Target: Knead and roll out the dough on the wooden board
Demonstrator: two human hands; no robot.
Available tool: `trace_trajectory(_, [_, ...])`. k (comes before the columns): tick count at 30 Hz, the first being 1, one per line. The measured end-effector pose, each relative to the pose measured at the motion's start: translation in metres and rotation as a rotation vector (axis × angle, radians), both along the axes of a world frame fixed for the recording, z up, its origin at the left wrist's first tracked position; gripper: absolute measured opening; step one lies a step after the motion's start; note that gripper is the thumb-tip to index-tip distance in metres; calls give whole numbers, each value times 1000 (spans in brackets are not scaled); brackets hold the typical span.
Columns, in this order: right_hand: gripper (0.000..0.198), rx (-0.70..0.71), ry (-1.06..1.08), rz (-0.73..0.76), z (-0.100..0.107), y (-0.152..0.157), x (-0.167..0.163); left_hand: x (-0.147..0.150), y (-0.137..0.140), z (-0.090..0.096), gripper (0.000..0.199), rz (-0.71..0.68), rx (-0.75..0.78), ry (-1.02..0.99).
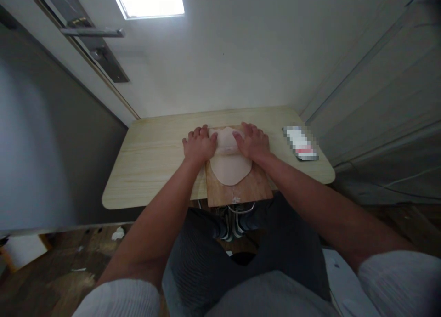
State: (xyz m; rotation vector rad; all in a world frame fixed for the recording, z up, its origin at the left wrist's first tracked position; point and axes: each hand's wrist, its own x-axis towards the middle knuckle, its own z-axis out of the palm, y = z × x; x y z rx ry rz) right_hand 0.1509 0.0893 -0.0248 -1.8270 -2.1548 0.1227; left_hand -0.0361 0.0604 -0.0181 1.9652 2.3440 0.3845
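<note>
A flat, pale sheet of dough [230, 171] with a rounded near edge lies on a wooden board [237, 195]. Across its middle runs a ridge or fold line, and the far part looks doubled over. My left hand [199, 144] rests palm down at the dough's far left side, fingers apart and thumb on the dough. On the opposite side my right hand [254, 142] lies the same way, its thumb pointing inward on the dough. Both palms cover the dough's side edges, and some fingertips are hidden.
Beneath the board stands a small light wood table [148, 161], and the board overhangs its near edge. A phone [300, 143] lies at the table's right end. Behind rises a white door with a metal handle [93, 32]. My legs are below the near edge.
</note>
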Motion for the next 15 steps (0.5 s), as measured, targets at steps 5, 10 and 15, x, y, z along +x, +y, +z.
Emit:
trace_trajectory(5, [63, 15, 14, 0, -2, -7, 1, 3, -8, -1, 61, 1, 23, 17])
trace_trajectory(10, [61, 19, -15, -14, -5, -13, 2, 6, -16, -1, 60, 5, 50, 29])
trace_trajectory(15, [61, 47, -37, -20, -7, -20, 3, 9, -22, -2, 59, -9, 81, 42])
